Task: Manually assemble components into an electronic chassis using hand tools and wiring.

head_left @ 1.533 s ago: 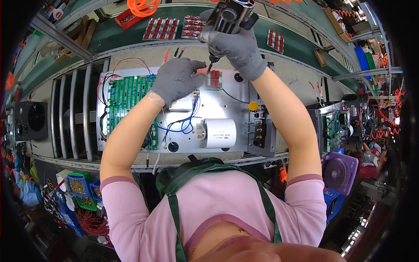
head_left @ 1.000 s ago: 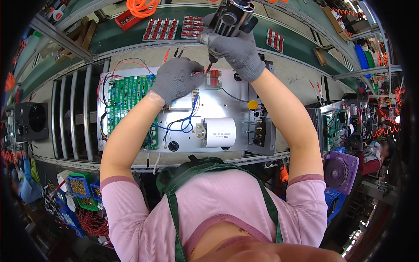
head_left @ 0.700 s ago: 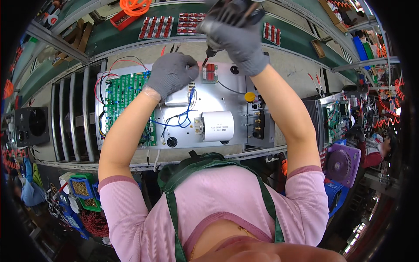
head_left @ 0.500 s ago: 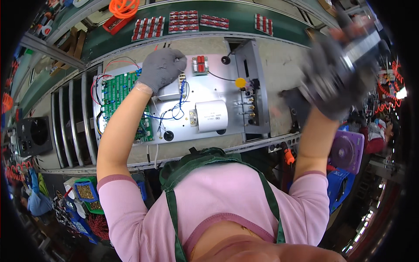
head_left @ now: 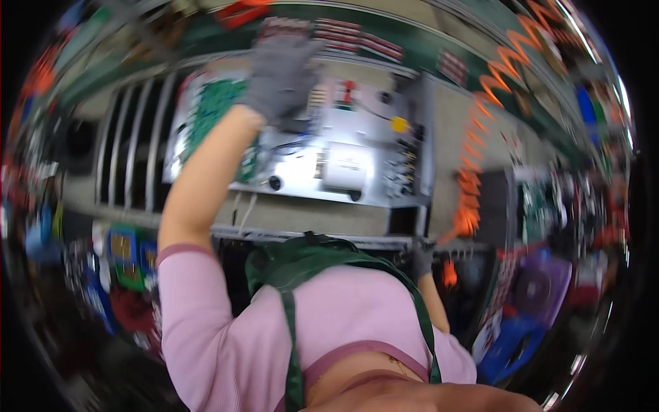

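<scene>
My left hand (head_left: 283,84), in a grey glove, is over the metal chassis plate (head_left: 292,180), beside a terminal block (head_left: 317,96). Its fingers look curled in, though blurred; anything inside is hidden. A green circuit board (head_left: 214,117) lies left of this hand. A white cylindrical capacitor (head_left: 347,168) and a small board with red parts (head_left: 347,95) sit to its right. Down at the bench's front edge, my right hand (head_left: 421,262) is closed around something dark I cannot make out. An orange coiled hose (head_left: 469,196) runs down close to that hand.
Red-and-white part blocks (head_left: 336,34) lie on the green strip behind the chassis. Metal bars (head_left: 141,147) span the bench at left. An orange-handled tool (head_left: 449,273) hangs at the front edge. Another dark unit (head_left: 508,206) stands at right, near a purple fan (head_left: 542,288).
My right hand has dropped from the upper right, where it held a blurred metallic tool, to the front edge. The whole view has shifted. My left hand stays over the chassis.
</scene>
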`<act>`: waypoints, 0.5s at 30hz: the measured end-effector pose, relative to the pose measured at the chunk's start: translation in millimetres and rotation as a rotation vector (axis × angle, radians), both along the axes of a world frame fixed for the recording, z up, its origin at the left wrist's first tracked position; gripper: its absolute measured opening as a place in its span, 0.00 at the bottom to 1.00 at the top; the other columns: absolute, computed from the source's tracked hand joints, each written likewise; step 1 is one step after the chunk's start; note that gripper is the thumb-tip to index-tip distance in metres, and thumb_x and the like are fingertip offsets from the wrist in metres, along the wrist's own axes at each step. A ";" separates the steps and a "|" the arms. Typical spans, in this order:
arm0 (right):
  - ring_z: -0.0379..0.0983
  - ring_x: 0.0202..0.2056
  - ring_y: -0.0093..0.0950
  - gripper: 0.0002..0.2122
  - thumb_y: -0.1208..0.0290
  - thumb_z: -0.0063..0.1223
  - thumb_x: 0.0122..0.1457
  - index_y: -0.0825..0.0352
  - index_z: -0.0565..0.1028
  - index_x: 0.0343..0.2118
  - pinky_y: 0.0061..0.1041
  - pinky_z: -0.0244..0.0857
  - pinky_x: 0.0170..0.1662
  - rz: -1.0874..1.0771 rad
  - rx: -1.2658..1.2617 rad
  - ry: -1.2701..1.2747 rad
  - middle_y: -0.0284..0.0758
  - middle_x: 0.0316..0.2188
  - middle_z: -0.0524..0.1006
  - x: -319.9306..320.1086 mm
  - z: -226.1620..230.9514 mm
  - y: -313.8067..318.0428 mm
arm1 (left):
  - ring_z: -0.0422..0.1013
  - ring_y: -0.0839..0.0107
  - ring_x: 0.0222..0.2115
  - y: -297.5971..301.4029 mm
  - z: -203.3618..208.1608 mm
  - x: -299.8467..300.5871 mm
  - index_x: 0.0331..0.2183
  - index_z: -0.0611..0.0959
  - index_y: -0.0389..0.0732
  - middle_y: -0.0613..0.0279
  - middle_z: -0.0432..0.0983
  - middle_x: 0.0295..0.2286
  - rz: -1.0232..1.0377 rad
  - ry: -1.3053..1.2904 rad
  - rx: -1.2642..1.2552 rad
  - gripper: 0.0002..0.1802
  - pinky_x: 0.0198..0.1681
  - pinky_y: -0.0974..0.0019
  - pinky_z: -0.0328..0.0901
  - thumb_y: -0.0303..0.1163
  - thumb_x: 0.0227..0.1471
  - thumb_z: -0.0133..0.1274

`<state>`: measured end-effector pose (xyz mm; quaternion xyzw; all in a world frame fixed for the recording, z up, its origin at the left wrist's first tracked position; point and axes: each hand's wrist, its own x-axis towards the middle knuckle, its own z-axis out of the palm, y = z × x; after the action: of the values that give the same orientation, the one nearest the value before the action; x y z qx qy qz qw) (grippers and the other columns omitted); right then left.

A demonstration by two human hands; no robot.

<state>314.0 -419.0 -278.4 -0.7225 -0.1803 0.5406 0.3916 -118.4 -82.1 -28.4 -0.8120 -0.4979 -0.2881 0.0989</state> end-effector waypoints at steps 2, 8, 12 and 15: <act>0.75 0.30 0.27 0.14 0.61 0.54 0.56 0.67 0.76 0.38 0.25 0.69 0.30 -0.157 -0.292 -0.462 0.34 0.27 0.77 27.9 -88.3 -21.3 | 0.70 0.56 0.41 -30.0 7.6 -7.1 0.41 0.80 0.47 0.57 0.76 0.38 -0.103 -0.133 0.064 0.18 0.47 0.54 0.64 0.37 0.43 0.56; 0.75 0.30 0.27 0.14 0.60 0.53 0.57 0.68 0.77 0.37 0.25 0.68 0.30 0.081 -0.378 -0.551 0.35 0.27 0.77 74.9 -50.4 1.5 | 0.70 0.59 0.39 -147.6 -15.8 -48.1 0.39 0.79 0.46 0.61 0.73 0.34 0.071 -0.328 0.197 0.19 0.43 0.57 0.65 0.29 0.40 0.57; 0.74 0.30 0.27 0.15 0.60 0.53 0.57 0.68 0.77 0.37 0.26 0.68 0.31 0.196 -0.406 -0.591 0.35 0.27 0.77 91.9 -24.2 24.1 | 0.70 0.59 0.37 -229.0 -68.6 -97.1 0.36 0.81 0.45 0.61 0.74 0.33 0.384 -0.432 0.115 0.16 0.43 0.59 0.66 0.26 0.39 0.57; 0.74 0.30 0.27 0.15 0.60 0.53 0.57 0.68 0.77 0.37 0.26 0.68 0.31 0.260 -0.426 -0.590 0.36 0.27 0.77 86.2 -7.6 28.7 | 0.70 0.57 0.37 -274.5 -101.4 -122.7 0.34 0.82 0.45 0.60 0.75 0.33 0.565 -0.499 0.008 0.13 0.43 0.59 0.66 0.28 0.41 0.56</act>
<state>400.3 -390.3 -286.0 -0.8832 -0.2591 0.3800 0.0922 -241.1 -356.6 -129.8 -0.5472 -0.7099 -0.4402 0.0532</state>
